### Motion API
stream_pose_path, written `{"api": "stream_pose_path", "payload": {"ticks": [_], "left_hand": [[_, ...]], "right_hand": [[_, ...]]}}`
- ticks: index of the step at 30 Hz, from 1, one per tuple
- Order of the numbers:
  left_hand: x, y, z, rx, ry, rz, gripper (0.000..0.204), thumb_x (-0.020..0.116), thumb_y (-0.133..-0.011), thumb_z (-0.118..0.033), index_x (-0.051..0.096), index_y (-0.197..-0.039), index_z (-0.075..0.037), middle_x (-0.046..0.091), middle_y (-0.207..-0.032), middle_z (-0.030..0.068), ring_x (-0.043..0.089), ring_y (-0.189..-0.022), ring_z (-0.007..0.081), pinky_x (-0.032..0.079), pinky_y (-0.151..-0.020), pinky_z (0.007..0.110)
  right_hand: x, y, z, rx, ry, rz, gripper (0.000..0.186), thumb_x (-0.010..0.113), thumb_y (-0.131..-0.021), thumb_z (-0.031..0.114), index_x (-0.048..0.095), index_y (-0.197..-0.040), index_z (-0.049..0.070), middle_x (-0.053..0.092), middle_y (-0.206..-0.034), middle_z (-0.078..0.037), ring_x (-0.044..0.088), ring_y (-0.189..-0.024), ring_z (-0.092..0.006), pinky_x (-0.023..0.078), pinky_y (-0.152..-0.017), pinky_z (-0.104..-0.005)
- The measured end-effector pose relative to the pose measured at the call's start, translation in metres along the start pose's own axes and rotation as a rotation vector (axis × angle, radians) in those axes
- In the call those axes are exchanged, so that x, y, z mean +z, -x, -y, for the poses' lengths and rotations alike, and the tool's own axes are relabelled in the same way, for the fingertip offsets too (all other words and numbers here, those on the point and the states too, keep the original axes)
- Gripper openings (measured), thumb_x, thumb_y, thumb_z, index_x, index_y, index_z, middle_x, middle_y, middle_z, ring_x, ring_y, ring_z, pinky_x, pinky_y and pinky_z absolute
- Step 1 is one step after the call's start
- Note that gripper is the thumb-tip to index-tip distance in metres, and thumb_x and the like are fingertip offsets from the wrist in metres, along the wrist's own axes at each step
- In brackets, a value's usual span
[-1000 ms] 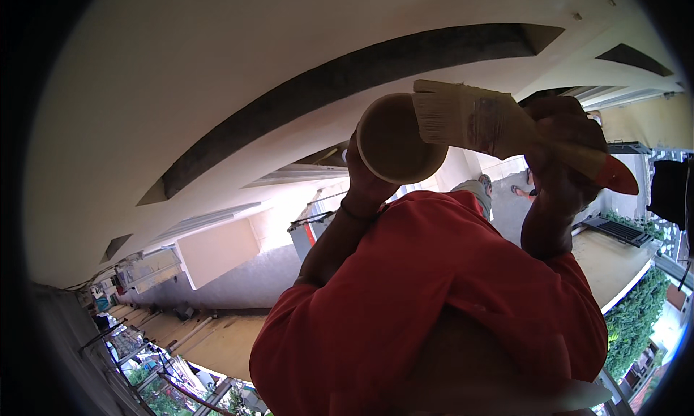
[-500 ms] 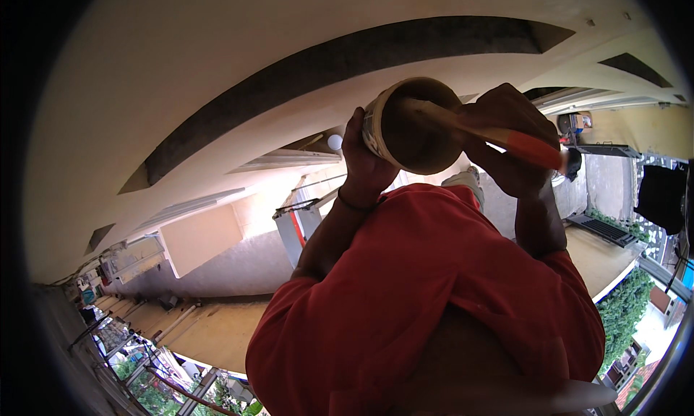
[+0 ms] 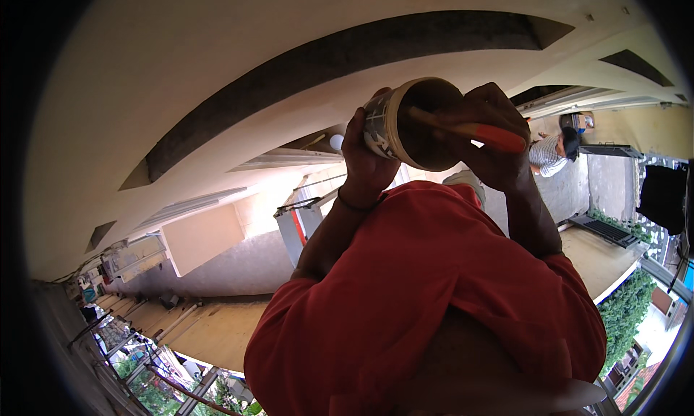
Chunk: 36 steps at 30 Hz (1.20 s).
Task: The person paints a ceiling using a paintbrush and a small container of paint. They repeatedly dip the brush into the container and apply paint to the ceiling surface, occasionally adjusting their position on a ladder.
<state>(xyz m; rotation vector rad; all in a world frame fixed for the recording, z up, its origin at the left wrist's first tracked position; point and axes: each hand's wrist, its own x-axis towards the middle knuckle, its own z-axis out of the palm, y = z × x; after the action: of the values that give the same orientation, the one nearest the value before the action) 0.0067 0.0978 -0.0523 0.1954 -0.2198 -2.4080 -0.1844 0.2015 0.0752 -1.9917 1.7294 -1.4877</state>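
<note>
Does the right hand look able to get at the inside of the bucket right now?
Probably yes: the right hand holds the brush with its far end inside the bucket, whose open mouth faces that hand, and nothing seems to cover it.

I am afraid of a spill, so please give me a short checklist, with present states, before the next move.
1. Left hand supports the cup: ok.
2. Right hand holds the brush by its handle: ok.
3. Cup level: not ok; it looks tilted, mouth toward the right hand.
4. Bristles loaded: cannot tell; they are hidden inside the cup.
5. Amount in the cup: cannot tell; the inside is too dark.
6. Other person not touching the cup or brush: ok.
</note>
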Motion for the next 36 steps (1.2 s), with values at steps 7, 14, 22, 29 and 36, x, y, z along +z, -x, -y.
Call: {"api": "stream_pose_path", "payload": {"ticks": [7,14,22,29,36], "left_hand": [[-0.001,-0.004,-0.001,-0.026,0.037,0.027,0.063,0.053,-0.113,-0.047,0.05,-0.159,-0.004,0.063,-0.152,0.0164,0.061,-0.143,0.0328,0.05,-0.121,0.052],[-0.001,-0.006,0.001,-0.023,-0.038,-0.071,0.073,0.043,-0.111,-0.061,0.055,-0.158,-0.006,0.061,-0.157,0.0177,0.057,-0.147,0.0352,0.044,-0.125,0.056],[0.001,-0.005,0.002,-0.018,0.019,-0.021,0.065,0.051,-0.113,-0.048,0.05,-0.159,-0.002,0.062,-0.154,0.0176,0.058,-0.145,0.0342,0.047,-0.124,0.053],[0.001,-0.002,0.005,0.019,-0.033,0.032,0.063,0.051,-0.114,-0.045,0.05,-0.159,-0.002,0.063,-0.153,0.0177,0.06,-0.144,0.0337,0.048,-0.123,0.051],[-0.001,0.0,0.005,0.009,-0.036,-0.004,0.062,0.051,-0.114,-0.045,0.051,-0.158,-0.002,0.064,-0.153,0.0169,0.06,-0.144,0.0334,0.049,-0.122,0.051]], "right_hand": [[-0.002,0.002,-0.005,0.042,0.038,0.025,0.032,0.096,-0.077,0.009,0.087,-0.106,0.016,0.075,-0.098,-0.002,0.07,-0.094,-0.0187,0.06,-0.077,-0.034],[-0.016,0.004,-0.002,0.143,-0.076,-0.061,0.029,0.094,-0.078,0.003,0.086,-0.106,0.009,0.075,-0.103,-0.004,0.07,-0.097,-0.0193,0.059,-0.082,-0.0345],[-0.026,0.009,0.003,0.39,-0.378,-0.224,0.028,0.093,-0.081,0.001,0.082,-0.106,-0.001,0.074,-0.105,-0.008,0.071,-0.097,-0.0174,0.058,-0.08,-0.0323],[-0.014,0.005,-0.002,-0.022,0.042,-0.019,0.029,0.092,-0.078,0.004,0.086,-0.106,0.01,0.079,-0.102,-0.001,0.069,-0.093,-0.0193,0.058,-0.078,-0.0347],[-0.014,0.008,-0.001,-0.034,0.026,-0.037,0.029,0.092,-0.078,0.004,0.085,-0.106,0.01,0.081,-0.1,-0.001,0.072,-0.091,-0.021,0.061,-0.077,-0.0354]]}}
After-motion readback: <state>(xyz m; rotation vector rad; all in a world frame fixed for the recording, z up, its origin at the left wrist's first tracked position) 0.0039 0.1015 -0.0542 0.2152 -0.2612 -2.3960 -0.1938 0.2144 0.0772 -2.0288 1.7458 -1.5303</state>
